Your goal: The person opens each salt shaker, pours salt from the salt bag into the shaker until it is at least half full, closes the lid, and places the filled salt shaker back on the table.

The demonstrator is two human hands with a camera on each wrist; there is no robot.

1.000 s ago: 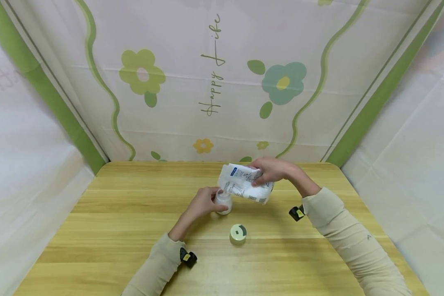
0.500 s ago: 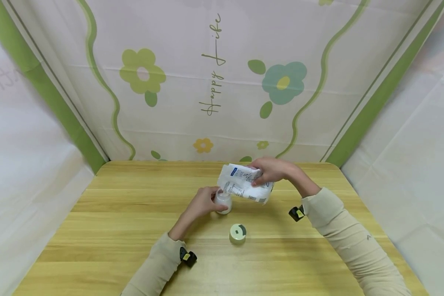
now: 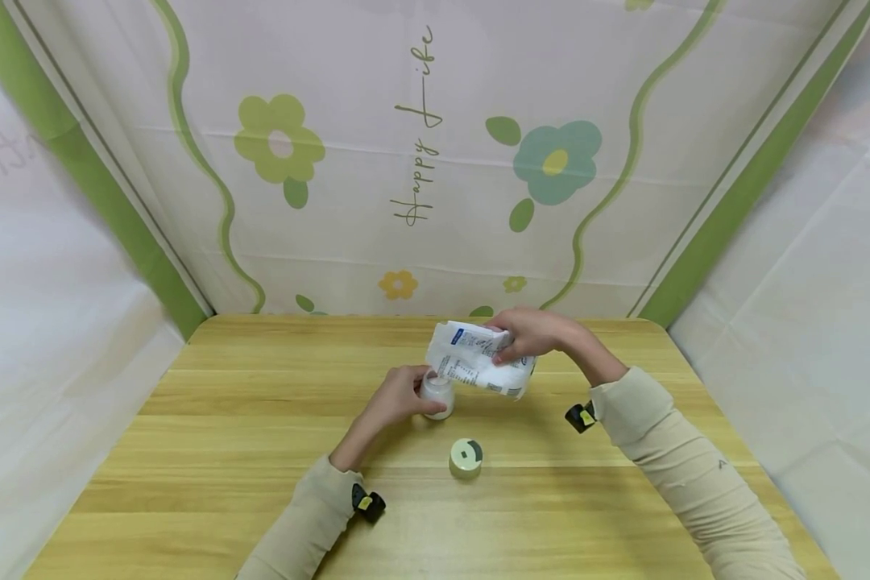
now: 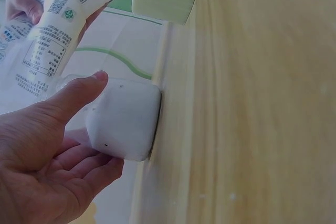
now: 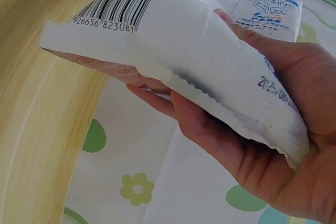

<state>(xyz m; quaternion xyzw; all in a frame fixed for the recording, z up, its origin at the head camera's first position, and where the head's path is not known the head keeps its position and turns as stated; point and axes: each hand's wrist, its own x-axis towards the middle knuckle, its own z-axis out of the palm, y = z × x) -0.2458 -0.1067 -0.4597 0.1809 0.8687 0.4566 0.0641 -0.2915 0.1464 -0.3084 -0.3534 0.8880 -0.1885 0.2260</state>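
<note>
My left hand [image 3: 397,395] holds a small jar [image 3: 438,398] upright on the table, thumb on one side and fingers curled on the other. In the left wrist view the jar [image 4: 128,119] looks white below and clear toward its neck. My right hand [image 3: 532,334] grips a white printed bag [image 3: 471,358], tilted so its lower left corner is right at the jar's mouth. Seen from the right wrist, the bag [image 5: 194,40] is creased, with a barcode and pinkish contents or print along its underside; the bag's opening is hidden there.
A pale green ribbed lid [image 3: 466,457] lies on the wooden table [image 3: 261,419], just in front of the jar. White cloth walls with flower prints [image 3: 348,161] surround the table at the back and sides.
Almost nothing has moved. Both hands keep their hold, the bag stays tilted at the jar's mouth, and its outline shifts only very slightly.
</note>
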